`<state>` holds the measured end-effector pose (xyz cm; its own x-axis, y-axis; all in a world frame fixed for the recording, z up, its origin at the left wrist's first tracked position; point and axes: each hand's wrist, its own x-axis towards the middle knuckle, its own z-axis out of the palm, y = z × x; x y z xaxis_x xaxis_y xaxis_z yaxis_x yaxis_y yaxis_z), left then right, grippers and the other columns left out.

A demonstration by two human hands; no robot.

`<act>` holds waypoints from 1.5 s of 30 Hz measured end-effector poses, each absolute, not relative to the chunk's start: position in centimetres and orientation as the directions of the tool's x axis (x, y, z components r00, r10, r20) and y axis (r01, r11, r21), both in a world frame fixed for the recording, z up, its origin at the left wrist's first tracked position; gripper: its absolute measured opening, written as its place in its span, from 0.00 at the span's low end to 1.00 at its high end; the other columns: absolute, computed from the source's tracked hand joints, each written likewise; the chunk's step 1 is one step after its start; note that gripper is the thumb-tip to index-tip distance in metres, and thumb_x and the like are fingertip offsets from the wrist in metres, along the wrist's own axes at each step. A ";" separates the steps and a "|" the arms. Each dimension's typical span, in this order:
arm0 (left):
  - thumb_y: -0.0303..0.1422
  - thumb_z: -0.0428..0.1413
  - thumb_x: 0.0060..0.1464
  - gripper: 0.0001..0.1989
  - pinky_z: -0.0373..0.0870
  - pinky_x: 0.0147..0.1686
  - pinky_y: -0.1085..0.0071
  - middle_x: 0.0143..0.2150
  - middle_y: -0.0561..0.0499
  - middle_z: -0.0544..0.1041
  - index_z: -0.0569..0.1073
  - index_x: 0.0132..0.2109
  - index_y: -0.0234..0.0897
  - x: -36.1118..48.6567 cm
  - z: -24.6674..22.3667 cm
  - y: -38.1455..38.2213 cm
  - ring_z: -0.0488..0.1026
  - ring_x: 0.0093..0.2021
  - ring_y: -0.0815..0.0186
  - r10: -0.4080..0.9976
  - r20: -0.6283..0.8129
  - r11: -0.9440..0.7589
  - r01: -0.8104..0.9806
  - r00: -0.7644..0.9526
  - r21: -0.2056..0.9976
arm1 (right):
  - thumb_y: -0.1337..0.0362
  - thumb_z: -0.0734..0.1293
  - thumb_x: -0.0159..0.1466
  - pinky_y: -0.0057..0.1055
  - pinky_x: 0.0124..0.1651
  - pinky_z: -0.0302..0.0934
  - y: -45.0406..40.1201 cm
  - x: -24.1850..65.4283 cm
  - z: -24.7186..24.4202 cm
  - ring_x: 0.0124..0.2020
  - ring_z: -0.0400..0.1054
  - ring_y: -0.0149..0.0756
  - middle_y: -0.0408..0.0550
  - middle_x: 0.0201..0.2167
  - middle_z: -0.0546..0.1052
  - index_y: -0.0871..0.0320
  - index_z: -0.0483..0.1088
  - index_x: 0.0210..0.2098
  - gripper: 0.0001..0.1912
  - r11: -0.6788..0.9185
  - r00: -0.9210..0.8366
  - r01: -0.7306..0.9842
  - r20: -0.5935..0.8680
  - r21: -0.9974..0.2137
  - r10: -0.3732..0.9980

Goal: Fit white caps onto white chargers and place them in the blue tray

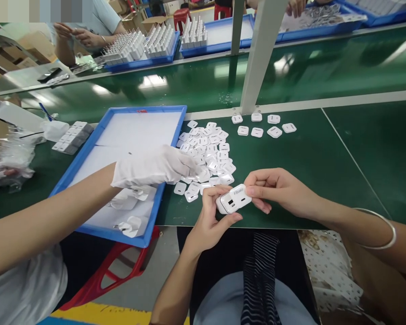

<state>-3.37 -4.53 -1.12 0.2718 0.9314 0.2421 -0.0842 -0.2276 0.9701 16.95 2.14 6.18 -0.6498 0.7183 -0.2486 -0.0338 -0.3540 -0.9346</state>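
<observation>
My left hand (211,221) is wrapped round a white charger body (223,205), which has a dark port on its end face. Between the thumb and fingers of my right hand (274,189) is a thin white plate (239,197) with printed letters and a small slot; it overlaps the charger's end. Just beyond, a heap of similar white plates (211,153) lies on the green table (291,167). Several more plates (256,132) lie in two loose rows farther back.
A co-worker's gloved hand (155,164) reaches over the blue-rimmed tray (151,225) into the plate heap. Grey-white blocks (73,137) stand left of the tray. A metal post (261,54) rises behind the plates. Across the belt (196,83) are more blue trays (219,49).
</observation>
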 end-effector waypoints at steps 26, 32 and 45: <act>0.31 0.62 0.58 0.25 0.65 0.51 0.61 0.56 0.46 0.68 0.59 0.57 0.45 -2.9 -1.0 -4.5 0.68 0.54 0.59 0.914 0.270 -0.295 0.038 0.301 0.955 | 0.57 0.73 0.61 0.23 0.20 0.50 1.6 16.6 5.4 0.16 0.56 0.23 0.36 0.15 0.66 0.59 0.67 0.26 0.16 -0.293 -0.660 0.126 -0.300 -0.948 0.689; 0.31 0.62 0.58 0.24 0.66 0.50 0.60 0.56 0.44 0.69 0.59 0.56 0.45 -2.8 -1.1 -4.5 0.68 0.55 0.58 0.907 0.285 -0.327 0.089 0.311 0.941 | 0.59 0.73 0.60 0.23 0.19 0.48 1.7 16.6 5.5 0.15 0.54 0.22 0.35 0.14 0.64 0.59 0.66 0.24 0.16 -0.272 -0.635 0.189 -0.328 -0.944 0.699; 0.29 0.61 0.58 0.23 0.66 0.48 0.62 0.52 0.46 0.69 0.59 0.54 0.45 -2.8 -0.6 -4.3 0.69 0.52 0.60 0.872 0.336 -0.400 0.122 0.355 0.908 | 0.58 0.73 0.59 0.23 0.17 0.46 2.2 16.8 5.2 0.14 0.55 0.22 0.36 0.13 0.65 0.58 0.65 0.22 0.17 -0.303 -0.654 0.231 -0.378 -0.925 0.656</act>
<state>-2.80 -4.30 -0.55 0.3553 0.8721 0.3365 0.1217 -0.4001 0.9084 16.81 2.20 5.18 -0.6538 0.6556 -0.3777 0.2305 -0.3028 -0.9247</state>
